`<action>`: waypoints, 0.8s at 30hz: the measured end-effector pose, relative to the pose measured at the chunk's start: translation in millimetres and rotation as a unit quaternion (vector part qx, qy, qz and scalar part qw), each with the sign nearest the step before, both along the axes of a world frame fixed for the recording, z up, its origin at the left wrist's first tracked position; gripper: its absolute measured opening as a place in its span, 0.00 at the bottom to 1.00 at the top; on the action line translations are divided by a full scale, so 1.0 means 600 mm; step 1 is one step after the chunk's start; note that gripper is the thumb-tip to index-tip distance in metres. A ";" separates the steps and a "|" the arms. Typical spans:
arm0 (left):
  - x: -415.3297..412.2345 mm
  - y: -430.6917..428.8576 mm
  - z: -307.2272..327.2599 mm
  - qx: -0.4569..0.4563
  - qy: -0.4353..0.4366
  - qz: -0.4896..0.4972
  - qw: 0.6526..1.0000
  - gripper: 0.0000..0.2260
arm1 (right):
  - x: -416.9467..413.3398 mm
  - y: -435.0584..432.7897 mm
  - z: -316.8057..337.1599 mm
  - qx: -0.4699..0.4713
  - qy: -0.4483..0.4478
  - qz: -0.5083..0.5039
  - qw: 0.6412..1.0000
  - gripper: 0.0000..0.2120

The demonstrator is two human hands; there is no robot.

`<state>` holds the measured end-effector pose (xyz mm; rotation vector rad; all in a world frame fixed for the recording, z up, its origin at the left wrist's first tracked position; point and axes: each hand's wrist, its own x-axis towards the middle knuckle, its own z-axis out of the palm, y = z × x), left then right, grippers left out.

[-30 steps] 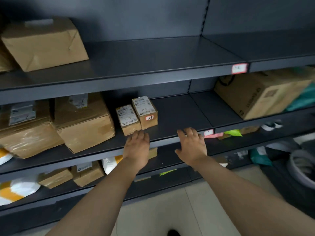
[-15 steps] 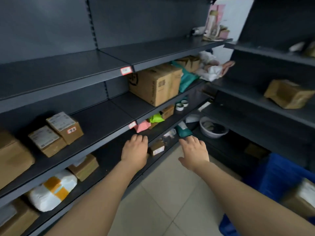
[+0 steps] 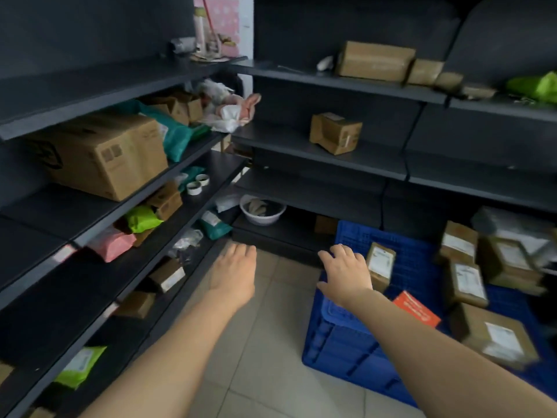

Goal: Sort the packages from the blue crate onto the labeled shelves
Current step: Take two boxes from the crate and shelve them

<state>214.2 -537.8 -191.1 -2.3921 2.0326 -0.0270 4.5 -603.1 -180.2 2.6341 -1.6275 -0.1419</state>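
Note:
The blue crate stands on the tiled floor at the lower right and holds several brown cardboard packages with white labels, among them a small upright box, and a flat red packet. My right hand hovers over the crate's near left corner, fingers spread and holding nothing. My left hand is stretched out over the floor to the crate's left, fingers relaxed and empty. Dark shelves run along the left and the back.
The left shelves hold a big cardboard box, teal, green and pink bags and tape rolls. A white basin sits on the low back shelf. Boxes rest on the back shelves. Tiled floor lies between shelves and crate.
The view has swung right from the left shelves to the corner and the blue crate. Both empty hands moved with it, the right one coming over the crate.

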 end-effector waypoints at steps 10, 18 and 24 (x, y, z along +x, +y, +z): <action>-0.240 -0.151 -0.049 0.018 0.049 -0.085 0.995 0.32 | -0.242 -0.077 -0.035 0.037 0.001 -0.109 0.993 0.27; -0.352 -0.302 -0.116 0.068 0.074 -0.147 0.984 0.30 | -0.360 -0.175 -0.102 0.093 0.001 -0.191 0.977 0.27; -0.410 -0.429 -0.182 0.117 0.091 -0.171 0.974 0.30 | -0.404 -0.276 -0.162 0.134 -0.004 -0.222 0.966 0.24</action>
